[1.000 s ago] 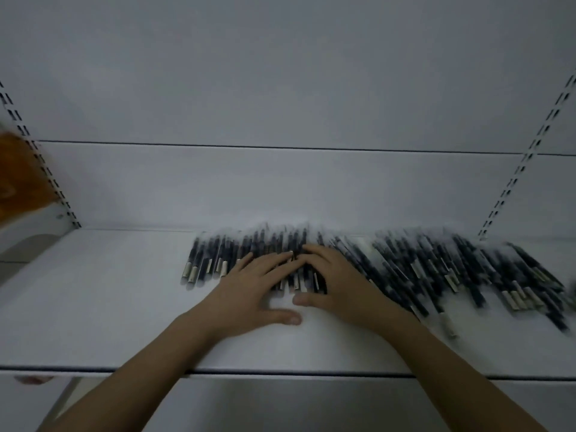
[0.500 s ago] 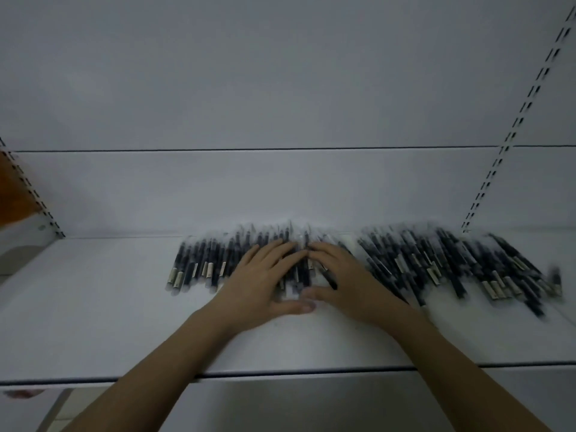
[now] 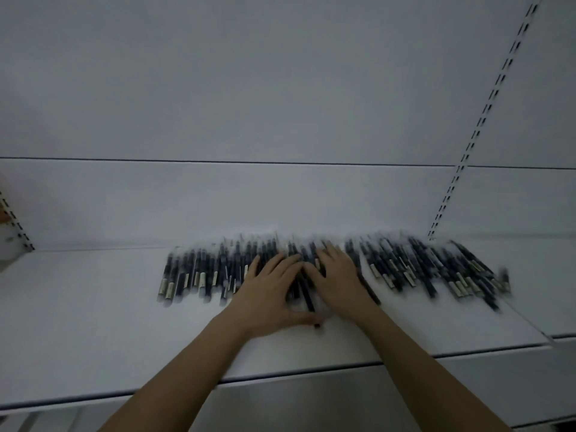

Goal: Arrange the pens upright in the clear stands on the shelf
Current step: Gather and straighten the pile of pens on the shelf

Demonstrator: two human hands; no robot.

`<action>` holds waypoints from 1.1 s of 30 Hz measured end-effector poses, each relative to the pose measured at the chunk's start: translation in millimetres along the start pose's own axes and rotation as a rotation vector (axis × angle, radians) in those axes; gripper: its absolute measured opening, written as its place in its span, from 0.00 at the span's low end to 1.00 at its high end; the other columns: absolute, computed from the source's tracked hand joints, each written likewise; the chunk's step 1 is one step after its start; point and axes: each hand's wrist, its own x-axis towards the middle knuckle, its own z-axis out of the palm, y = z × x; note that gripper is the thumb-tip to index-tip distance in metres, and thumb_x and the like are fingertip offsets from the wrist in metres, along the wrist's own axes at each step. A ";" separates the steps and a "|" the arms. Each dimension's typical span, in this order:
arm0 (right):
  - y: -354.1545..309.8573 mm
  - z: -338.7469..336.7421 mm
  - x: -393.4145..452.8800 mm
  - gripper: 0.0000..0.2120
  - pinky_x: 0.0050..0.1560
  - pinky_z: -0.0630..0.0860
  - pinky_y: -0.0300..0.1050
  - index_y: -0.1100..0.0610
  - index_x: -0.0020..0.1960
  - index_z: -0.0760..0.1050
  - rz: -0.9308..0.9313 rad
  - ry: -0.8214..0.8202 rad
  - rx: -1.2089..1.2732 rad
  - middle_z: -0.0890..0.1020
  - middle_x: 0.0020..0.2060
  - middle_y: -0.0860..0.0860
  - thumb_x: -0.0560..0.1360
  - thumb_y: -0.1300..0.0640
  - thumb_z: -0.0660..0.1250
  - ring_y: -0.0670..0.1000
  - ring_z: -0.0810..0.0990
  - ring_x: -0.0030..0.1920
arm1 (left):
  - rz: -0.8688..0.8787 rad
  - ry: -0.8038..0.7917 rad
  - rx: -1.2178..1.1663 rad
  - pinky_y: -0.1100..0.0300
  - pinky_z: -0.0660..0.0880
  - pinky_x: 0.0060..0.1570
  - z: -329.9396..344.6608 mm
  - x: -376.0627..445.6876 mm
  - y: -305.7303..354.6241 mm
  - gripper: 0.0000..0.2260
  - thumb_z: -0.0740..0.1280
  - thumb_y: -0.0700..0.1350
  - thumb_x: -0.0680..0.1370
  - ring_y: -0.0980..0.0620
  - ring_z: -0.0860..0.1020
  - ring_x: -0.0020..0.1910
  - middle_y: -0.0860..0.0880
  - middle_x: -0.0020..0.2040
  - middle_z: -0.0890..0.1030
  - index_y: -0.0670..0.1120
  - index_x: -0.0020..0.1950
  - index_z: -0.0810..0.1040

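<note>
White shelf, both hands (flat) on pens

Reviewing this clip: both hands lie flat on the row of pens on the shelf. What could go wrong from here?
1. One pen juts out of the row of pens toward the shelf front edge, between the left hand and right hand; further spreading may roll it off.
2. No clear stands are in view, so the pens may stay lying flat.
3. The picture is blurred and dim, so the pens are hard to tell apart.

Dim, bluish, motion-blurred wide-angle view
</note>
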 end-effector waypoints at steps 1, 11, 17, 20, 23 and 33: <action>-4.5 -1.6 2.5 0.30 0.79 0.46 0.51 0.54 0.81 0.54 -0.020 0.000 0.115 0.49 0.81 0.50 0.84 0.41 0.51 0.51 0.45 0.81 | 0.011 -0.018 0.002 0.41 0.40 0.77 -1.0 -0.8 0.1 0.50 0.53 0.81 0.65 0.55 0.42 0.80 0.58 0.81 0.48 0.56 0.81 0.49; 42.8 -23.2 -36.6 0.26 0.77 0.57 0.53 0.52 0.76 0.64 0.061 0.230 0.167 0.63 0.77 0.52 0.81 0.48 0.63 0.53 0.58 0.78 | 0.053 0.143 -0.037 0.39 0.45 0.77 9.0 2.5 -9.5 0.29 0.52 0.68 0.78 0.52 0.52 0.79 0.56 0.79 0.58 0.61 0.78 0.59; 32.2 -6.7 -36.4 0.36 0.78 0.56 0.52 0.53 0.80 0.54 0.156 0.078 0.176 0.53 0.80 0.51 0.79 0.41 0.65 0.53 0.51 0.80 | 0.186 0.114 0.015 0.39 0.46 0.76 4.9 -2.1 -2.6 0.36 0.51 0.77 0.71 0.53 0.59 0.76 0.57 0.75 0.65 0.62 0.75 0.65; 20.1 -4.4 -30.4 0.33 0.77 0.57 0.54 0.52 0.79 0.56 0.116 0.042 0.215 0.55 0.80 0.51 0.80 0.44 0.65 0.53 0.52 0.80 | 0.195 0.061 0.008 0.43 0.44 0.77 1.3 -3.8 1.1 0.39 0.56 0.78 0.69 0.55 0.58 0.76 0.58 0.76 0.64 0.61 0.77 0.62; 17.5 -12.6 -29.4 0.29 0.74 0.65 0.48 0.53 0.77 0.63 0.071 0.032 0.225 0.65 0.76 0.52 0.80 0.49 0.67 0.53 0.65 0.74 | 0.187 0.122 -0.015 0.46 0.47 0.78 1.8 -2.9 0.4 0.34 0.52 0.73 0.73 0.55 0.64 0.74 0.57 0.74 0.68 0.59 0.75 0.67; 29.1 -47.3 -32.3 0.24 0.63 0.65 0.41 0.55 0.75 0.65 0.105 0.103 0.366 0.68 0.73 0.52 0.81 0.51 0.65 0.53 0.68 0.72 | 0.266 0.296 -0.002 0.45 0.66 0.72 5.7 14.7 2.1 0.25 0.53 0.64 0.79 0.51 0.75 0.66 0.53 0.67 0.77 0.54 0.69 0.76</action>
